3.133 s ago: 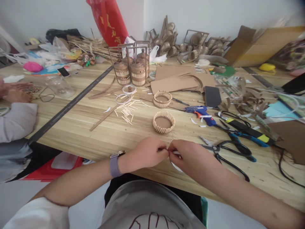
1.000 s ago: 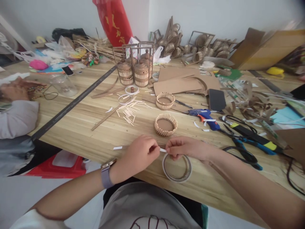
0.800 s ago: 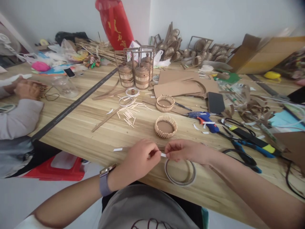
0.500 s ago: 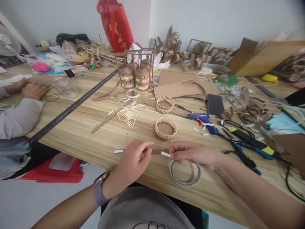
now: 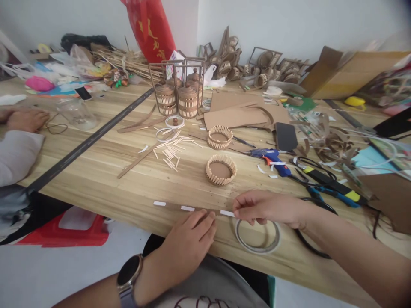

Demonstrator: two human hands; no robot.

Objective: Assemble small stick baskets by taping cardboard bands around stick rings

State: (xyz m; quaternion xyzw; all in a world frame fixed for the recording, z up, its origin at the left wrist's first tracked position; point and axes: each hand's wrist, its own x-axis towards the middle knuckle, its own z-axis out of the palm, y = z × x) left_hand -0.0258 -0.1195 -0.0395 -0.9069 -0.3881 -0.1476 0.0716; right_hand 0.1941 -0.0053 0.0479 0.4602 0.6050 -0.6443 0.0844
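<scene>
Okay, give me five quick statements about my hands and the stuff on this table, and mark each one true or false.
1. Your right hand has its fingertips at a white strip. True.
2. Your left hand is wrapped around the glass jar. False: it lies palm down with its fingers extended.
3. A watch is on your left wrist. True.
4. The glue gun is green all over. False: it is blue with an orange trigger.
5. The nearer round basket stands right of the loose sticks. True.

Taken from the near basket [image 5: 221, 179] on the bench [image 5: 135, 192]: second basket [image 5: 220, 143] stands at twelve o'clock, loose sticks [image 5: 170, 151] lie at ten, lidded containers [image 5: 188, 102] stand at eleven, tape roll [image 5: 278, 238] lies at five.
</scene>
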